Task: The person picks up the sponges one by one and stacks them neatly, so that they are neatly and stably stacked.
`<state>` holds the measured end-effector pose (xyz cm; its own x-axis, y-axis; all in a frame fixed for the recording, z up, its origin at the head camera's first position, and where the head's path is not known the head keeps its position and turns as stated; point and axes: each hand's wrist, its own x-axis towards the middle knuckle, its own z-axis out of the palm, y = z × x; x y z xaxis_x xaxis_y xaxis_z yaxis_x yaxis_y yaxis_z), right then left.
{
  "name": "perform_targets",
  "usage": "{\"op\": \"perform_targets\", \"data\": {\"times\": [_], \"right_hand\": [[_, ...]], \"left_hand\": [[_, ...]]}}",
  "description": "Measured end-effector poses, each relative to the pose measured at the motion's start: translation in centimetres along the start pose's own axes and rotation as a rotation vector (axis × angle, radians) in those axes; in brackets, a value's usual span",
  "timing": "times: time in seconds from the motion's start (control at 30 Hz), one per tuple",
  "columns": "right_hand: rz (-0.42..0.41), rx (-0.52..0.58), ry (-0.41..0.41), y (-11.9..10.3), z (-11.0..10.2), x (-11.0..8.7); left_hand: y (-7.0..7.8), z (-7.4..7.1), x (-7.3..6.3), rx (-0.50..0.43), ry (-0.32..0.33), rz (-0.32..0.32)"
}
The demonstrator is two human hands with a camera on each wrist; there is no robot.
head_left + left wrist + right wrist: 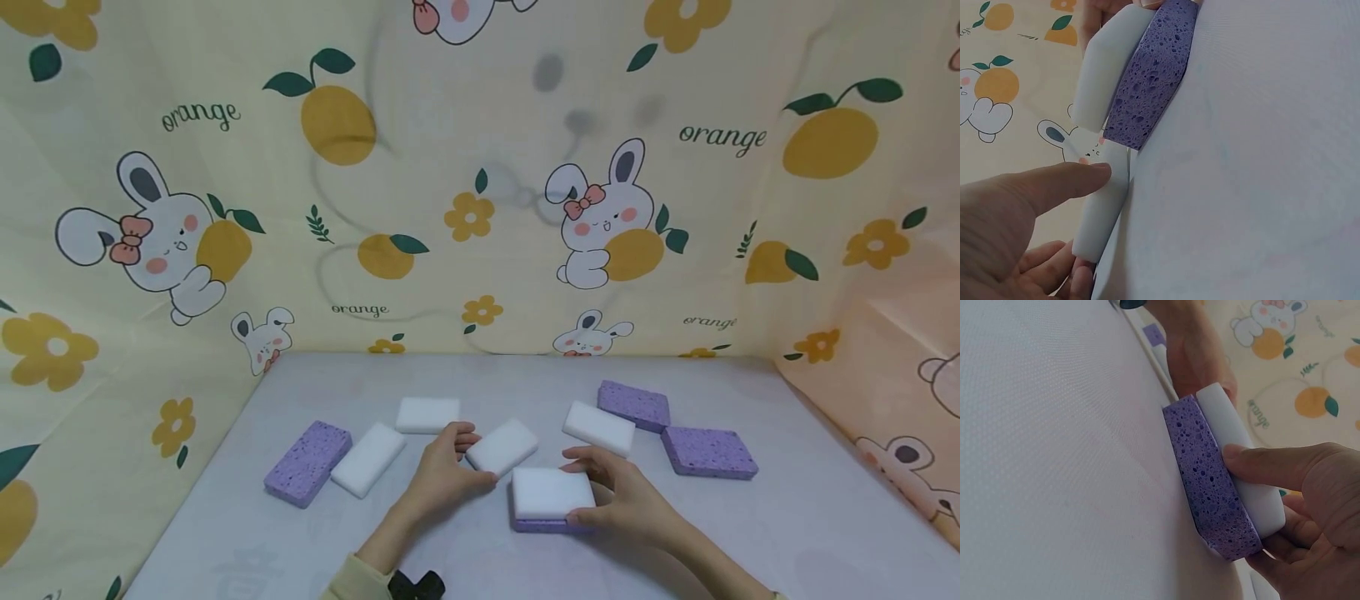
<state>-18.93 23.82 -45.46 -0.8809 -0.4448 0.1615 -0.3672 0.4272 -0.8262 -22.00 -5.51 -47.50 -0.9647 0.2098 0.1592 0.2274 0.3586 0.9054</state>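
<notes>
A white sponge (pixel 553 493) lies flat on top of a purple sponge (pixel 536 526) near the middle front of the table. My right hand (pixel 626 500) grips the upper white one by its right end, thumb on the near side and fingers behind. In the right wrist view the purple sponge (pixel 1207 478) shows pores along its side, beneath the thumb. Just left of this stack, my left hand (pixel 442 471) holds another white sponge (pixel 504 448) at its left end. In the left wrist view its thumb presses the near side of that white sponge (pixel 1107 206).
Left of the hands lie a purple sponge (pixel 308 463), a tilted white sponge (pixel 369 460) and a farther white sponge (pixel 428 415). On the right are a white sponge (pixel 598 427) and two purple sponges, one farther back (pixel 633 405), one nearer (pixel 709 452). A patterned cloth (pixel 480 275) encloses the table.
</notes>
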Motion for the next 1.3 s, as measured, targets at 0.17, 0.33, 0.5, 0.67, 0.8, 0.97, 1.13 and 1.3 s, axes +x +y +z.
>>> {"op": "perform_targets", "data": {"times": [0.17,0.33,0.5,0.67,0.8,0.97,1.13,1.3], "right_hand": [[0.004,0.003,0.0,0.02,0.03,-0.04],[-0.01,-0.008,0.0,0.08,0.09,-0.09],[-0.015,-0.007,-0.003,0.04,0.04,-0.06],[0.008,0.001,-0.008,-0.05,-0.05,-0.05],[0.008,-0.004,-0.008,-0.11,-0.05,-0.06],[-0.001,-0.01,-0.007,-0.08,-0.11,0.0],[-0.011,-0.009,-0.006,-0.09,-0.17,-0.02],[-0.01,-0.012,-0.009,-0.07,-0.13,-0.06]], "left_hand": [[-0.14,0.05,0.08,0.025,-0.014,-0.019],[-0.27,0.24,0.13,0.039,-0.004,-0.024],[-0.23,0.32,0.07,0.031,-0.001,-0.039],[-0.2,0.37,0.03,0.026,0.001,-0.046],[-0.16,0.48,0.03,0.035,-0.007,-0.05],[0.04,0.57,0.1,0.06,-0.007,-0.046],[0.17,0.5,0.14,0.065,-0.005,-0.042],[0.18,0.29,0.1,0.054,-0.014,-0.046]]}}
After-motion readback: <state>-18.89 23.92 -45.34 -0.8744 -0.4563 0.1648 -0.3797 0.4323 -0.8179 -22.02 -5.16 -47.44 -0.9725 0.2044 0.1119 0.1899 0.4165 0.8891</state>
